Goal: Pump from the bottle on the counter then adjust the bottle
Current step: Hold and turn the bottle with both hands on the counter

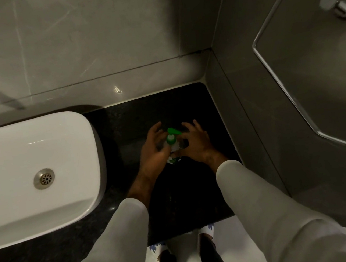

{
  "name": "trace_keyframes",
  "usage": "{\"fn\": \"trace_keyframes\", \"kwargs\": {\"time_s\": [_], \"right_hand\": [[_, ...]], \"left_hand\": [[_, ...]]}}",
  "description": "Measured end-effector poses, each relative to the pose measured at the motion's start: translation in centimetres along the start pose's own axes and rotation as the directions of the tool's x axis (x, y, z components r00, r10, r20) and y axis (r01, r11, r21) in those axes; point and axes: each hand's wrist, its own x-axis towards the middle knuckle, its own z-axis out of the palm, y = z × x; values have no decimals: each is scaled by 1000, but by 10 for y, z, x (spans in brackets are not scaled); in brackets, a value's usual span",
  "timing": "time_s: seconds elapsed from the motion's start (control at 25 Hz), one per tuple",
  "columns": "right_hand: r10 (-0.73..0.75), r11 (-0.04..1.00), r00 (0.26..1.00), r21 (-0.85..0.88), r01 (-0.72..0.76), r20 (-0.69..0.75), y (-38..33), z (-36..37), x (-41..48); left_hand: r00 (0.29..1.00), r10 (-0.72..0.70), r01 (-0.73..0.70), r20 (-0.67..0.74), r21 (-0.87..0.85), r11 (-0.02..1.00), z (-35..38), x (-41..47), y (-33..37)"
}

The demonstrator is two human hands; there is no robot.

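A clear pump bottle [174, 147] with a green pump head and a green-and-white label stands on the black granite counter [164, 109], to the right of the sink. My left hand [153, 150] presses against the bottle's left side, its thumb across the front and its fingers spread upward past the pump. My right hand [199, 143] touches the right side with its thumb curled onto the body and its fingers splayed. The bottle is upright between the two hands, with its nozzle pointing right. The hands hide the lower part of the bottle.
A white basin [29, 173] with a metal drain sits on the counter at the left. Grey tiled walls close the back and the right, where a chrome towel ring [291, 92] hangs. The counter's front edge [192, 228] runs below my forearms, with the floor and my feet under it.
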Motion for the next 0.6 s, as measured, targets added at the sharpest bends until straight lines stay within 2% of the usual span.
{"fn": "trace_keyframes", "kwargs": {"time_s": [0.2,0.36,0.4,0.52,0.6], "right_hand": [[-12,999,1000,39,13,-27,0,3,3],[-5,999,999,33,6,-36,9,3,5],[-6,1000,999,27,7,-36,9,4,6],[-6,999,999,40,7,-36,6,9,6],[-6,999,999,50,8,-35,7,9,6]], "left_hand": [[987,-8,15,-161,43,999,4,2,13],[999,-36,36,31,-3,999,0,3,5],[999,-28,28,28,-1,1000,2,1,6],[993,-14,22,-121,65,998,7,0,14],[992,0,3,-127,26,1000,9,-2,12]]}}
